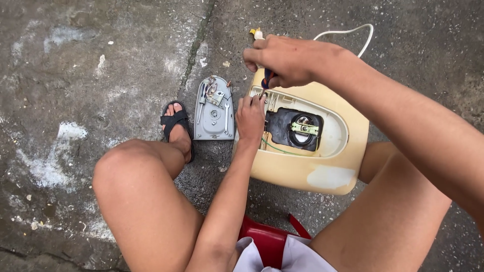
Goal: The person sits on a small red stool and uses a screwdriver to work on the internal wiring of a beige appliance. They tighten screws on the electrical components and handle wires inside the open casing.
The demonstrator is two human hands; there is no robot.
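Observation:
A cream plastic appliance base (330,166) lies upside down on the concrete between my knees, its underside open. Inside sit a black part with a round coil (297,130) and a green wire (277,149). My right hand (287,58) is closed around a screwdriver (267,79) with a dark and red handle, its tip pointing down at the near-left corner of the opening. My left hand (250,118) rests on the base's left edge, fingertips beside the screwdriver tip. A white cord (353,32) runs off behind the base.
A grey removed cover plate (214,118) with wiring and a switch lies on the concrete left of the base. My left foot in a black sandal (176,126) is beside it. A red stool (267,239) is under me. A crack (196,45) runs through the concrete.

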